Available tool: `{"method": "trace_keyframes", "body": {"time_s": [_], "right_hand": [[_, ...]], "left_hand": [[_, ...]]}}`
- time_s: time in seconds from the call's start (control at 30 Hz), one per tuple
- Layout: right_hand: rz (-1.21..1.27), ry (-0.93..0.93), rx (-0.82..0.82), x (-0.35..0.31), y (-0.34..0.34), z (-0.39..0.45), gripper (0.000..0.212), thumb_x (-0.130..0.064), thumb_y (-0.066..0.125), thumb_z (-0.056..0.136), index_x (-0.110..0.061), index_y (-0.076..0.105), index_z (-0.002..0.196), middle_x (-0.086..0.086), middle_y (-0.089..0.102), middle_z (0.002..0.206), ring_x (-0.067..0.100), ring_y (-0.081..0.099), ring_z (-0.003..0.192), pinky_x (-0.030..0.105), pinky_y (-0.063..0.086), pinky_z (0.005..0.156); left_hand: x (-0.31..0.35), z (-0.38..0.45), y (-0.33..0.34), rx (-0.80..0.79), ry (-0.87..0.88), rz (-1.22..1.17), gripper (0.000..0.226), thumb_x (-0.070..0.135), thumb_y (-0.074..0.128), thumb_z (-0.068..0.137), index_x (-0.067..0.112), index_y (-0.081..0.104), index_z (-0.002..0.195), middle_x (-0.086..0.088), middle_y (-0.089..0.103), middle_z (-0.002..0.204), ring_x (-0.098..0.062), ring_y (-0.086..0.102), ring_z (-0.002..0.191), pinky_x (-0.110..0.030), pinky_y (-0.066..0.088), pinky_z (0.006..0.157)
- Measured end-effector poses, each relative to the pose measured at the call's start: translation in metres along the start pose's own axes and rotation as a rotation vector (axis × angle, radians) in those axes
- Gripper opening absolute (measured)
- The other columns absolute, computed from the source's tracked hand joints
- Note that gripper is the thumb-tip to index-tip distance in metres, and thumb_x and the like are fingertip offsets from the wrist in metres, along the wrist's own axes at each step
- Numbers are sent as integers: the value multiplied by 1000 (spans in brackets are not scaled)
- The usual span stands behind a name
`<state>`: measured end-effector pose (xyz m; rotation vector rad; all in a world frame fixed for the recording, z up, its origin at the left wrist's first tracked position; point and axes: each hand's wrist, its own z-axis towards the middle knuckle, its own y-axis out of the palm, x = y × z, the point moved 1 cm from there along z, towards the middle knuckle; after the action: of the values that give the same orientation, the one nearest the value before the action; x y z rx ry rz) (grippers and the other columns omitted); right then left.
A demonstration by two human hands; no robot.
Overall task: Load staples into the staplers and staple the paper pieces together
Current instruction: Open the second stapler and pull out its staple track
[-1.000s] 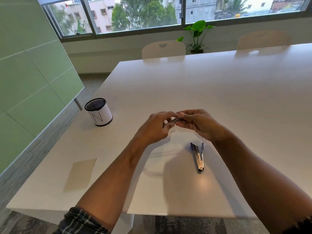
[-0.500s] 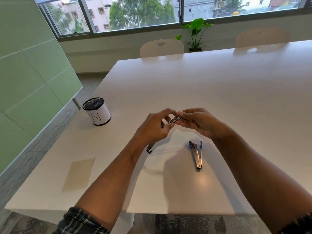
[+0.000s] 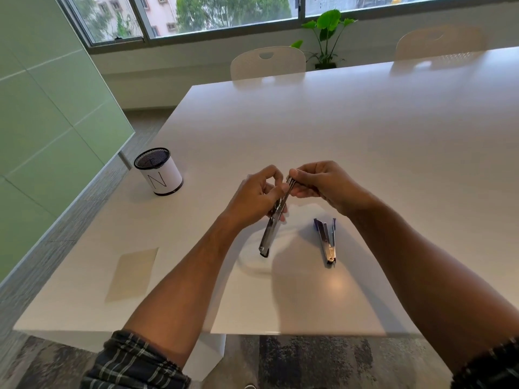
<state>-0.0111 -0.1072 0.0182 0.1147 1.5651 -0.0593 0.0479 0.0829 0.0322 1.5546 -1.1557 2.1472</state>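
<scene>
A: Largest first: the white table [image 3: 365,136] carries everything; left of the left hand stands the mesh cup [image 3: 158,175], and nearer the person on that side lies a paper piece [image 3: 132,273].

B: And the hands?

A: The left hand [image 3: 252,197] grips the silver stapler [image 3: 273,220] along its body, lifted off the table; the right hand [image 3: 323,183] pinches its far end; the blue stapler [image 3: 327,240] lies splayed open below the right wrist.

B: Loading advice?

A: Probably: steady the body with the left hand; seat the strip, too small to discern, squarely in the channel; avoid forcing.
</scene>
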Motion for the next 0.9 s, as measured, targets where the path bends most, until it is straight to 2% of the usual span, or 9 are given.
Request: {"method": "trace_keyframes", "body": {"time_s": [0.13, 0.2, 0.33, 0.47, 0.57, 0.67, 0.73, 0.83, 0.9], "right_hand": [[-75, -20, 18, -5, 1, 1, 43, -32, 73, 85, 5, 72, 108, 15, 77, 90, 17, 74, 75, 23, 63, 74], [-113, -34, 25, -8, 2, 2, 32, -26, 72, 91, 3, 73, 106, 13, 77, 86, 16, 74, 73, 24, 63, 73], [-143, -77, 41, -15, -1, 1, 21, -17, 69, 96, 0, 74, 108, 14, 77, 85, 16, 73, 72, 23, 63, 72], [-266, -159, -57, -23, 1, -5, 22, -12, 67, 97, 2, 73, 113, 15, 76, 84, 17, 72, 69, 25, 62, 71], [-466, -220, -162, -31, 2, -10, 23, -13, 68, 97, -1, 74, 115, 15, 77, 84, 19, 73, 70, 26, 62, 70], [-668, -260, -288, -37, 8, -11, 26, -18, 69, 97, -3, 74, 117, 5, 78, 82, 22, 75, 72, 28, 63, 74], [-689, -270, -347, -38, 11, -12, 26, -19, 70, 96, -4, 74, 117, 4, 78, 83, 21, 76, 74, 28, 63, 75], [-591, -175, -419, -37, 7, -14, 28, -13, 72, 93, -2, 72, 119, 15, 78, 88, 25, 77, 78, 32, 64, 77], [-518, -61, -444, -33, 0, -17, 28, -11, 75, 90, -2, 71, 116, 21, 78, 90, 29, 76, 79, 37, 65, 78]], "left_hand": [[-3, -6, -3, -4, -47, -112, 12, 13, 53, 106, 5, 45, 103, -20, 77, 86, -36, 77, 70, -42, 63, 60], [-7, -9, -8, -40, -82, -162, 7, 6, 50, 106, 7, 43, 105, -21, 78, 92, -37, 77, 76, -48, 65, 71], [-17, -13, -19, -130, -174, -289, 20, 0, 52, 98, 11, 42, 112, -21, 77, 104, -35, 74, 87, -50, 58, 86], [-23, -17, -24, -281, -281, -302, 44, 8, 60, 87, 4, 51, 130, -22, 73, 116, -37, 66, 98, -51, 53, 98], [-26, -20, -26, -370, -322, -225, 42, 5, 62, 93, 1, 58, 134, -21, 71, 122, -35, 67, 101, -48, 53, 100], [-27, -24, -27, -442, -356, -140, 38, -2, 57, 100, 5, 59, 137, -20, 71, 124, -34, 70, 101, -45, 58, 95], [-27, -26, -28, -450, -360, -100, 39, -2, 60, 98, 8, 60, 136, -20, 72, 121, -31, 70, 98, -37, 58, 85], [-29, -30, -30, -418, -339, -57, 38, 5, 71, 93, 12, 66, 130, -24, 73, 111, -23, 63, 87, -30, 47, 73], [-33, -32, -34, -356, -303, -64, 38, 15, 79, 86, 12, 71, 123, -23, 66, 92, -17, 57, 76, -26, 43, 64]]}}
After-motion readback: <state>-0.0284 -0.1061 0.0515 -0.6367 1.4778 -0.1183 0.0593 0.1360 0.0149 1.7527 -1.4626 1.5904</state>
